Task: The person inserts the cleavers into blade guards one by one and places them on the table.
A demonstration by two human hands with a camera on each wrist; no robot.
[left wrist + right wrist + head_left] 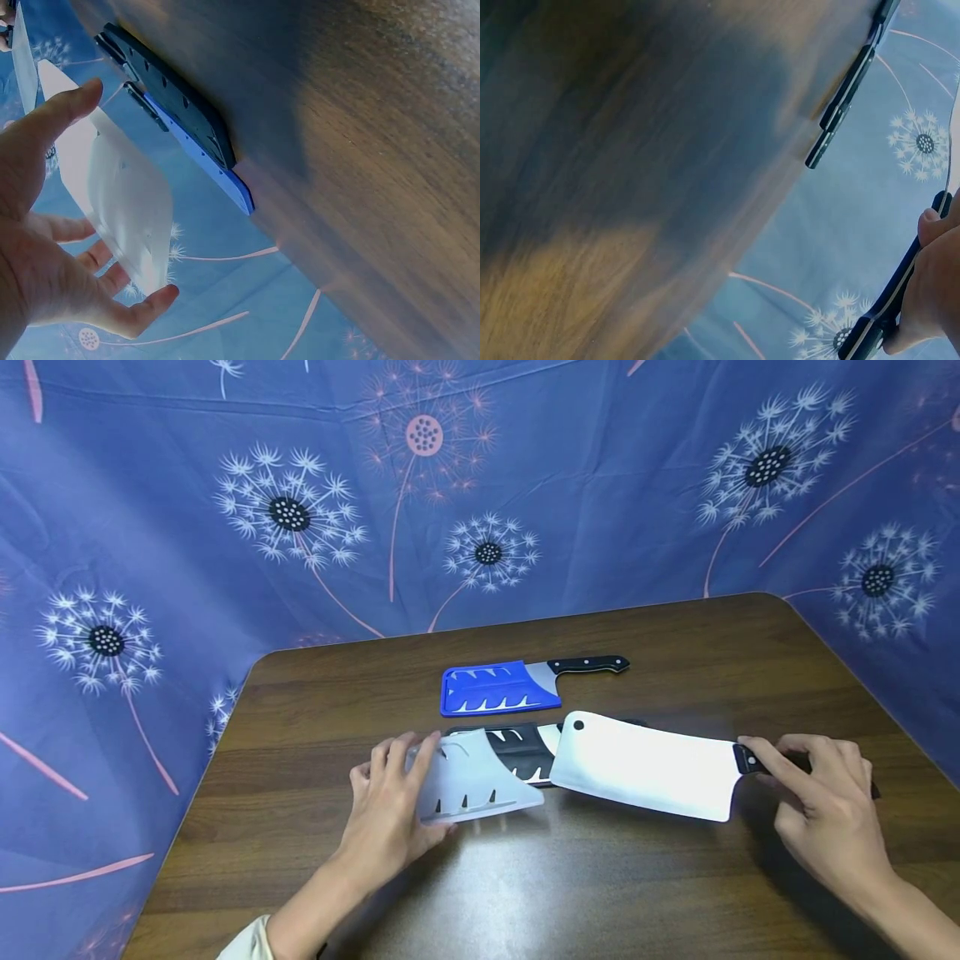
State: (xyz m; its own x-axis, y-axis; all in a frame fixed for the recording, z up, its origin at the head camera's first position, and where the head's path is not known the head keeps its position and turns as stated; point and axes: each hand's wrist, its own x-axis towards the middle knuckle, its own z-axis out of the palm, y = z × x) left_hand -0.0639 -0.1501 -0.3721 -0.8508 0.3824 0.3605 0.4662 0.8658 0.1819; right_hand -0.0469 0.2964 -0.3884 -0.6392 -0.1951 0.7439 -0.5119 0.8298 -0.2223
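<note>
My left hand (390, 806) grips a white slotted blade cover (480, 781) by its closed end, above the table. In the left wrist view the thumb lies over one face of this cover (116, 187) and the fingers curl round its edge. My right hand (828, 802) holds a cleaver (648, 764) by its black handle (889, 307). The bare blade points left, its holed corner close to the cover's open side but apart from it. Behind them lies a knife in a black cover (517, 747), partly hidden by the white cover and the cleaver blade.
Farther back on the brown wooden table (337, 693) lies a smaller cleaver in a blue cover (495, 689), its black handle pointing right. A blue cloth (585, 527) with dandelion prints hangs behind the table's back edge.
</note>
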